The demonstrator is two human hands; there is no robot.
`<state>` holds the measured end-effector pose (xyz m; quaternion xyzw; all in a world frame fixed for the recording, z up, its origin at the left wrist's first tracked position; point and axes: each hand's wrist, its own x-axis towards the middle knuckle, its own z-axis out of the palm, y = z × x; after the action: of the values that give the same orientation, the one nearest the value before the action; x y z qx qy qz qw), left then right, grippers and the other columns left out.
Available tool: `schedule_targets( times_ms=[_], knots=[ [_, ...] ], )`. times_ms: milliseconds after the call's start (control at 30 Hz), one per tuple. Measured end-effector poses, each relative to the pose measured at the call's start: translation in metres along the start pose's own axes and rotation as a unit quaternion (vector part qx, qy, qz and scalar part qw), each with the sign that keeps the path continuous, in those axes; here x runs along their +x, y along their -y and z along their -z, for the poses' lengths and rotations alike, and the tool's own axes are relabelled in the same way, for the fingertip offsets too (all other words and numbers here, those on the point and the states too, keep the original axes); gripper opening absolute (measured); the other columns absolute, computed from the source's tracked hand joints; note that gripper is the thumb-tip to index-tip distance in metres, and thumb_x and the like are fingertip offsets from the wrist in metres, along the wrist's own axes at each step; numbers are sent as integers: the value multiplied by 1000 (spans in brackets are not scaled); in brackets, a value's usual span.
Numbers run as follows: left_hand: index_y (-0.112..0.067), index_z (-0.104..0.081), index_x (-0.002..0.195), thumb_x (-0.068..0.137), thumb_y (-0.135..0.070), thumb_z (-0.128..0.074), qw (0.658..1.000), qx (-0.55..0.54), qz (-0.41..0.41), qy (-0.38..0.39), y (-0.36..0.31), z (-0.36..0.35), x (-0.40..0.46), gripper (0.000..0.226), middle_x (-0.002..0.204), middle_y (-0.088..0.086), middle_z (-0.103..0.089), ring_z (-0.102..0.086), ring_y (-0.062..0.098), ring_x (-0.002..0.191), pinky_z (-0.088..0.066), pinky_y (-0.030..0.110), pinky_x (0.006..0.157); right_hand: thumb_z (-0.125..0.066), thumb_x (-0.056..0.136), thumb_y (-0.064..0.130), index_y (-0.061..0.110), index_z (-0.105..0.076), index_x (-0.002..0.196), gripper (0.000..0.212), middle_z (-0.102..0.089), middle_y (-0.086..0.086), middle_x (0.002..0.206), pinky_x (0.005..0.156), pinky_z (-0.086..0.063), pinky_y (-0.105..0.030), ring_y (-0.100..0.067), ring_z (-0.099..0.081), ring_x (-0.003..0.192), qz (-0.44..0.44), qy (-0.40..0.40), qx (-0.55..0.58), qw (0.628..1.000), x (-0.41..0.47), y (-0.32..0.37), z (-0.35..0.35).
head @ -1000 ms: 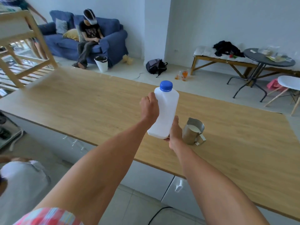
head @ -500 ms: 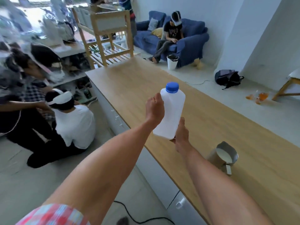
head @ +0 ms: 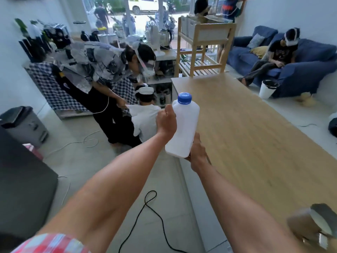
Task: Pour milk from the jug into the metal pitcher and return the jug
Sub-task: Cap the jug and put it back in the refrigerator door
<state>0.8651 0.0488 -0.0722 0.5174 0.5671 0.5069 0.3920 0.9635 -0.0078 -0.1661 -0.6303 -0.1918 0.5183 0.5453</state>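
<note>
I hold a white plastic milk jug (head: 183, 128) with a blue cap upright in the air, over the left edge of the wooden table (head: 251, 136). My left hand (head: 166, 121) grips its upper left side. My right hand (head: 197, 152) supports its bottom right corner from below. The metal pitcher (head: 310, 227), with milk in it, stands on the table at the bottom right of the view, blurred and partly cut off.
Two people (head: 113, 70) crouch and bend on the floor left of the table. A black cable (head: 155, 212) lies on the tiles below my arms. A grey bin (head: 23, 123) stands far left, a wooden shelf (head: 202, 50) beyond the table, a person on the blue sofa (head: 291, 68) at right.
My view has swung left: the table and pitcher slid toward the right and bottom, and the people on the floor came into view. Both hands keep the same hold on the jug.
</note>
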Motion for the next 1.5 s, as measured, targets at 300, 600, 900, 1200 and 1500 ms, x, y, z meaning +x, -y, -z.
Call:
schedule_targets(
  times_ms=[300, 600, 900, 1200, 1500],
  knots=[
    [-15, -45, 53, 84, -36, -30, 989, 11, 9, -144, 26, 186, 43, 41, 69, 26, -61, -61, 44, 73, -52, 52, 75, -46, 98, 68, 20, -76, 113, 59, -80, -8, 111, 65, -64, -39, -25, -77, 91, -12, 122, -38, 992, -39, -44, -174],
    [-8, -53, 63, 88, -40, -28, 959, 23, 5, -282, 54, 370, 61, 48, 70, 16, -62, -59, 32, 70, -41, 39, 63, -41, 104, 63, 19, -71, 89, 55, -77, -8, 106, 78, -65, -48, -27, -74, 91, -8, 227, -109, 968, -102, -89, -349],
    [-8, -41, 58, 82, -36, -29, 904, 24, 40, -424, 78, 527, 53, 38, 63, 13, -50, -43, 24, 62, -33, 37, 60, -42, 101, 67, 11, -73, 116, 67, -77, -11, 112, 67, -65, -40, -30, -75, 95, -41, 356, -185, 915, -161, -138, -491],
    [-15, -40, 60, 108, -31, -32, 827, 41, 36, -559, 94, 645, 46, 51, 56, -3, -50, -48, 6, 46, -34, 14, 40, -41, 95, 73, 13, -73, 109, 69, -78, -12, 107, 88, -64, -54, -30, -77, 93, -52, 505, -247, 825, -211, -177, -620],
    [-18, -39, 55, 95, -39, -36, 703, 24, 77, -706, 99, 716, 61, 46, 55, -2, -49, -44, 22, 55, -36, 33, 57, -38, 98, 64, 16, -72, 106, 60, -77, -10, 108, 87, -65, -47, -28, -76, 95, -54, 625, -304, 717, -238, -189, -716]
  ],
)
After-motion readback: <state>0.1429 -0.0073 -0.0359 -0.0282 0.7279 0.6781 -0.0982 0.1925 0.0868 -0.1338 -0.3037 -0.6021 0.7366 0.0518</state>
